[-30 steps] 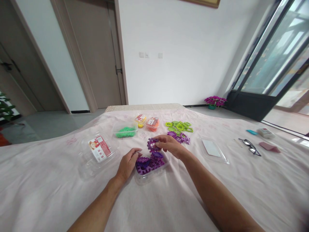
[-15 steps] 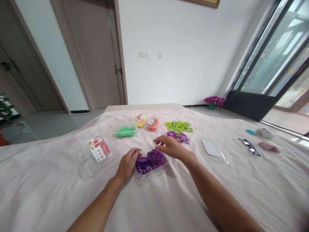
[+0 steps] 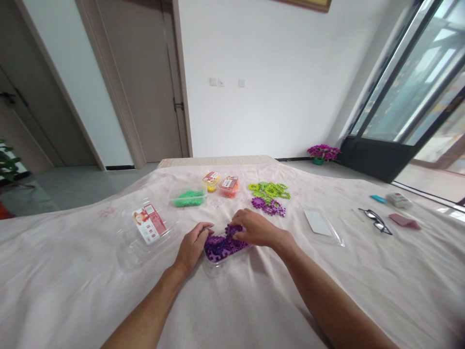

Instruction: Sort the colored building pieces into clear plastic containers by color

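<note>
A clear plastic container (image 3: pixel 217 269) full of purple gear pieces (image 3: pixel 222 248) lies on the cloth in front of me. My left hand (image 3: pixel 192 245) grips its left rim, thumb on top. Over the right side of the container, my right hand (image 3: pixel 252 227) has its thumb and fingers closed on a purple gear piece (image 3: pixel 233 230) that stands up from the pile. Part of that piece is hidden by the fingers. Behind my right hand, loose purple gear pieces (image 3: pixel 271 207) lie beside a pile of lime-green pieces (image 3: pixel 271 190).
Green pieces sit in an open container (image 3: pixel 175 194). Boxes of yellow (image 3: pixel 211 182) and orange pieces (image 3: pixel 229 187) stand behind. A labelled clear lid (image 3: pixel 123 242) lies left; a clear package with a white card (image 3: pixel 317 223), glasses (image 3: pixel 376 221) and a pink case (image 3: pixel 405 221) lie right.
My right hand has come down onto the pieces in the container and closed its fingers on a purple gear piece. My left hand has stayed at the rim.
</note>
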The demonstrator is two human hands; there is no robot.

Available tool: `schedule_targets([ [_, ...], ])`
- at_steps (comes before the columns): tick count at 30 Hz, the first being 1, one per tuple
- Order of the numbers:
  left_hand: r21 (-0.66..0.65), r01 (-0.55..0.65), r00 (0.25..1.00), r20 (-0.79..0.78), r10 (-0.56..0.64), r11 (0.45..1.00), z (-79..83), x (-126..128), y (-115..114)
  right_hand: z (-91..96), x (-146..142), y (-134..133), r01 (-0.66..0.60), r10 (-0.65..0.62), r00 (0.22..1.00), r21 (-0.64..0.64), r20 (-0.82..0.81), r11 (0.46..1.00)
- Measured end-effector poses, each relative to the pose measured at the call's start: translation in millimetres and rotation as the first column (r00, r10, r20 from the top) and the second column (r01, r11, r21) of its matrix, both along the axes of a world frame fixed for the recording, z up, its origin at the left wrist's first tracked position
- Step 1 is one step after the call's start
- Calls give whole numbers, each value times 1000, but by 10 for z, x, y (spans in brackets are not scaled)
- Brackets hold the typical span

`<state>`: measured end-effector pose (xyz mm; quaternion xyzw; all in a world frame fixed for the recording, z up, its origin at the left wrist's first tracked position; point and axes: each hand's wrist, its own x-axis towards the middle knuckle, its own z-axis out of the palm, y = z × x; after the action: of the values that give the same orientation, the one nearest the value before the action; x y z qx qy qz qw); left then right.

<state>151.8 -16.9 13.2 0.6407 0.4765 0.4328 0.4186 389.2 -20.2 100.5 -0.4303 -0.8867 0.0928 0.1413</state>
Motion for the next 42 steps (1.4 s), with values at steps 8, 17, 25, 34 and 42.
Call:
schedule_targets([
  [8,11,7,1000,-10,-7,1000,-22,-4,5,-26,95,78,101,-108,985,-59,-138,993],
  [17,21,-1,1000,-19,1,1000,-49,-16,25,-465,639,491,549,-544,836,165,-77,820],
  [25,17,-19,1000,-14,19,1000,-31,-2,17,-824,823,561,591,-603,797,161,31,790],
  [34,18,-13,1000,-14,13,1000,-19,-5,9,-758,806,513,535,-527,845,131,-88,835],
  [42,15,-6,1000,-14,6,1000,-38,-14,19,-729,950,542,760,-749,646,216,-146,613],
])
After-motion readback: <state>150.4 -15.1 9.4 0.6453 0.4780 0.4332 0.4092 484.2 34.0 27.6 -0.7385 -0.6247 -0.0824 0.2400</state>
